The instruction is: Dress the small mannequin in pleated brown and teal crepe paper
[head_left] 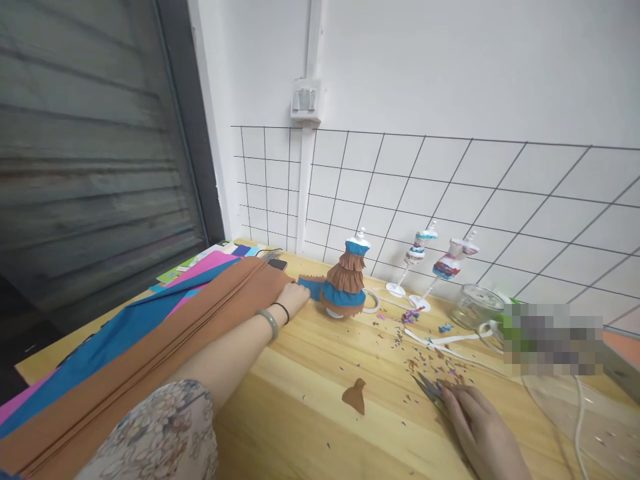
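My left hand reaches to the back of the table, its fingers closed at the near end of a blue zigzag-edged piece; the fingertips are partly hidden. Just right of that piece stands a small dress form in a tiered brown and blue ruffled dress. At the front right, my right hand is wrapped round scissors, whose blades rest low over the tabletop, slightly apart. A brown cut scrap lies left of the scissors.
Long folded brown and blue sheets cover the table's left side. Two more dress forms stand by the wall grid. Scraps, a white ribbon, a tape roll, a clear jar and a cable lie around.
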Tool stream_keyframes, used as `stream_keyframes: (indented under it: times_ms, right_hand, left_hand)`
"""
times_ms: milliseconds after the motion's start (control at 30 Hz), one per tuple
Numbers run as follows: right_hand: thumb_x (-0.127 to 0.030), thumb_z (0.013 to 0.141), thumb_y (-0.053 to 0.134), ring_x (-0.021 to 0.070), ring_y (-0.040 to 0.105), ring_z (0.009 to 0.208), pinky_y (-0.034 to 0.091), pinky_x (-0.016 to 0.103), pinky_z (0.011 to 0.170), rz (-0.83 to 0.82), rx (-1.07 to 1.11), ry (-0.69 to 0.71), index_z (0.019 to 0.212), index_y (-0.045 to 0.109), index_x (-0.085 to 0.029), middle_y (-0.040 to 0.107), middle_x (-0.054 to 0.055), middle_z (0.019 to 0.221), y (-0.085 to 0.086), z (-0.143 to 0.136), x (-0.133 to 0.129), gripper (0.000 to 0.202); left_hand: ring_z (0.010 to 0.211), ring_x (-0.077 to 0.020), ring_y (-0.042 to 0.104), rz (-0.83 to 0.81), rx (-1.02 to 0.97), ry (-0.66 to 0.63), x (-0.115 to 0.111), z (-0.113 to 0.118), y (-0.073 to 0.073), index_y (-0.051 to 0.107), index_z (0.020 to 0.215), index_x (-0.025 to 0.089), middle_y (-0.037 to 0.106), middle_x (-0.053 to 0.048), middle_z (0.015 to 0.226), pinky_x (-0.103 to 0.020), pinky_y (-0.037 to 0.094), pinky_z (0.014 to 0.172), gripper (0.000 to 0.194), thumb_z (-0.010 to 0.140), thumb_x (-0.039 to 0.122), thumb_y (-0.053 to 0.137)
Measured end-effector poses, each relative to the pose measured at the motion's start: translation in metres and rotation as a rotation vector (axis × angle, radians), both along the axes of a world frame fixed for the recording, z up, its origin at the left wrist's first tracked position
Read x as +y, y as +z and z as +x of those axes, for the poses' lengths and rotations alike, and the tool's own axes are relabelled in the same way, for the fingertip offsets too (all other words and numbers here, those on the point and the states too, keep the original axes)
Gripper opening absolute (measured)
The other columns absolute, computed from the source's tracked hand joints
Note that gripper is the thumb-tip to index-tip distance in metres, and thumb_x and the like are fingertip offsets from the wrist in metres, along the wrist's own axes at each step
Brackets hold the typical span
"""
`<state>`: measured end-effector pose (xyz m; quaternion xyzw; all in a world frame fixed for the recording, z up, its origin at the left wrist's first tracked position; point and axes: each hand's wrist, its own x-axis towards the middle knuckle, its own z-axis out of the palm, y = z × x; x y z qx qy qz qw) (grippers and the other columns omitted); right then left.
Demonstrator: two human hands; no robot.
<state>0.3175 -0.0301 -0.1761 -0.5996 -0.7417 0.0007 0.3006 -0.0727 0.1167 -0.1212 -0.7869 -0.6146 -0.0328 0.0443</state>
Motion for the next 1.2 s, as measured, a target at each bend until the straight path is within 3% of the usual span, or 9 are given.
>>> stream_keyframes:
  times_ms: [233,433,567,733,833,933,1033,1133,1200]
  right_hand:
    - [-0.05,0.09,0.037,0.0266,0.064,0.093,0.049,0.04,0.086,-0.052,-0.004,-0.02,0.09,0.064,-0.018,0.068,0.012,0.098,0.002,0.0,-0.001,0.042]
    - [-0.051,0.089,0.037,0.0274,0.064,0.095,0.047,0.043,0.089,-0.067,0.03,-0.016,0.089,0.064,-0.018,0.067,0.013,0.098,0.004,-0.001,0.001,0.043]
    - [-0.05,0.088,0.036,0.0279,0.064,0.095,0.046,0.043,0.09,-0.071,0.022,-0.01,0.088,0.064,-0.018,0.067,0.013,0.099,0.001,0.001,0.003,0.043]
    - [-0.051,0.086,0.038,0.029,0.063,0.097,0.046,0.044,0.091,-0.059,-0.022,-0.01,0.088,0.064,-0.018,0.068,0.012,0.098,-0.002,0.004,0.003,0.042]
    - [-0.05,0.087,0.038,0.0291,0.062,0.099,0.045,0.044,0.092,-0.039,-0.034,0.005,0.091,0.065,-0.018,0.068,0.012,0.101,-0.005,0.007,0.004,0.042]
    - [-0.049,0.088,0.038,0.0291,0.062,0.099,0.044,0.044,0.094,-0.018,-0.033,0.028,0.092,0.064,-0.017,0.068,0.013,0.101,-0.011,0.012,0.007,0.041]
    - [-0.047,0.088,0.039,0.0285,0.062,0.095,0.046,0.044,0.091,0.004,-0.035,0.046,0.089,0.065,-0.017,0.068,0.013,0.097,-0.011,0.013,0.01,0.039]
    - [-0.046,0.088,0.04,0.0298,0.062,0.093,0.046,0.046,0.088,0.079,-0.061,0.086,0.085,0.066,-0.017,0.068,0.013,0.093,0.001,0.003,0.007,0.039]
    - [-0.044,0.089,0.041,0.031,0.06,0.099,0.045,0.048,0.089,0.148,-0.089,0.102,0.086,0.065,-0.019,0.067,0.014,0.095,0.013,-0.01,0.0,0.035]
  left_hand:
    - [0.1,-0.0218,0.059,0.099,0.003,-0.013,-0.007,-0.028,0.018,0.054,0.117,0.015,0.057,-0.01,0.118,-0.042,0.051,0.083,0.034,0.088,0.032,0.055]
    - [0.103,-0.0224,0.058,0.072,-0.129,-0.154,-0.045,-0.031,0.019,0.053,0.118,0.016,0.057,-0.01,0.12,-0.044,0.049,0.087,0.033,0.089,0.031,0.053]
    - [0.106,-0.0237,0.056,0.014,-0.229,-0.249,-0.089,-0.005,0.018,0.061,0.111,0.013,0.063,-0.013,0.112,-0.037,0.044,0.092,0.03,0.087,0.029,0.054]
    - [0.101,-0.0238,0.056,-0.1,-0.355,-0.37,-0.137,0.057,0.007,0.068,0.091,0.02,0.066,-0.007,0.096,-0.033,0.044,0.088,0.036,0.073,0.05,0.065]
    - [0.107,-0.0294,0.051,-0.279,-0.683,-0.332,-0.147,0.083,-0.002,0.067,0.075,0.017,0.063,-0.009,0.092,-0.04,0.039,0.093,0.027,0.065,0.041,0.073]
    - [0.104,-0.0271,0.053,-0.349,-0.82,-0.277,-0.145,0.09,-0.004,0.063,0.065,0.016,0.064,-0.008,0.086,-0.041,0.036,0.095,0.013,0.07,0.027,0.069]
    - [0.094,-0.0218,0.059,-0.467,-1.039,-0.178,-0.144,0.086,0.001,0.062,0.072,0.015,0.067,-0.006,0.087,-0.036,0.042,0.087,0.012,0.072,0.026,0.067]
    - [0.076,-0.0149,0.062,-0.653,-1.294,-0.102,-0.15,0.082,0.009,0.057,0.087,0.013,0.067,-0.007,0.087,-0.03,0.047,0.071,0.023,0.076,0.032,0.063]
    - [0.067,-0.0112,0.061,-0.795,-1.427,-0.086,-0.155,0.082,0.012,0.055,0.09,0.013,0.065,-0.005,0.083,-0.028,0.047,0.066,0.035,0.07,0.037,0.07]
